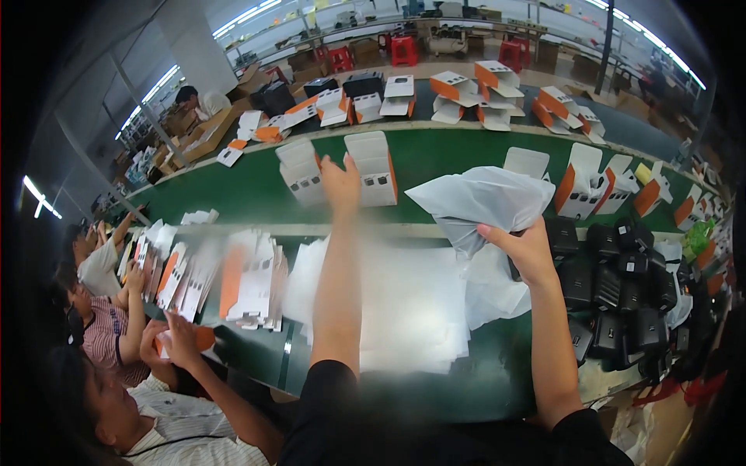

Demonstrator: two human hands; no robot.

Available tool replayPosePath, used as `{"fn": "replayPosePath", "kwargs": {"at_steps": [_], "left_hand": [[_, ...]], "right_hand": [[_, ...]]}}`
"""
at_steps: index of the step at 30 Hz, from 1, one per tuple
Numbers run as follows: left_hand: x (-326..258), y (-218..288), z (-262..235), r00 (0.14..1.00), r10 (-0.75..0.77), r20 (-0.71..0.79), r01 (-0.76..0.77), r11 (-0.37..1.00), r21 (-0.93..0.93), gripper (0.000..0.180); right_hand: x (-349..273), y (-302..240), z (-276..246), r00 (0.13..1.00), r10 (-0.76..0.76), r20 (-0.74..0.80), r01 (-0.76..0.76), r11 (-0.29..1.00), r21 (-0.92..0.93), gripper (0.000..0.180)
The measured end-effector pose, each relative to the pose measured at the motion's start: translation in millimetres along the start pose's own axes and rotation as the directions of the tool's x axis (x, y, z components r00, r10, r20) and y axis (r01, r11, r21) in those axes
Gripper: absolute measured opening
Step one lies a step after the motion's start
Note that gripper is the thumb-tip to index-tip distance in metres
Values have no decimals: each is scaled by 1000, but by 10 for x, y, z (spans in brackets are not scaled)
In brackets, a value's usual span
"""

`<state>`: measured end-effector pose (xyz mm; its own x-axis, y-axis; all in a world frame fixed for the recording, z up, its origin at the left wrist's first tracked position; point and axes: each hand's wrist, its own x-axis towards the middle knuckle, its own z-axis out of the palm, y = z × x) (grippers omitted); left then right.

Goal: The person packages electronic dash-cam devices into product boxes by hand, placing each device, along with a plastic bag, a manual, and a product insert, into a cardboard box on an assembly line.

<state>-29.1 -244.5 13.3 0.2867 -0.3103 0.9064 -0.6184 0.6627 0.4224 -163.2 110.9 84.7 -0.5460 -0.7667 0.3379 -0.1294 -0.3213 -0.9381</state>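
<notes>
My left hand reaches over the green belt between two open-topped white and orange cartons. Its fingertips are at the side edge of the left carton, which leans; the thumb is near the right carton, which stands upright. The fingers look apart, and nothing shows clearly between them. My right hand pinches a white translucent plastic bag between thumb and fingers, holding it up above the bench. The bag bulges; what it contains, if anything, is hidden. Below lies a stack of flat white sheets or bags.
Black boxy devices are heaped at the right. Folded cartons stand in bunches at the left. More open cartons line the green belt. At the left a co-worker handles an orange and white carton; others sit beyond.
</notes>
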Motion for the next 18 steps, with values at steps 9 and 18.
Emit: {"fn": "replayPosePath", "kwargs": {"at_steps": [9,18], "left_hand": [[-526,1139,-313,577,-36,816,220,969,-113,32],[-616,1254,-376,504,-214,837,601,782,-163,35]], "right_hand": [[1042,231,215,899,-412,148,433,886,-166,50],[1100,517,122,892,-182,415,451,273,-850,41]]}}
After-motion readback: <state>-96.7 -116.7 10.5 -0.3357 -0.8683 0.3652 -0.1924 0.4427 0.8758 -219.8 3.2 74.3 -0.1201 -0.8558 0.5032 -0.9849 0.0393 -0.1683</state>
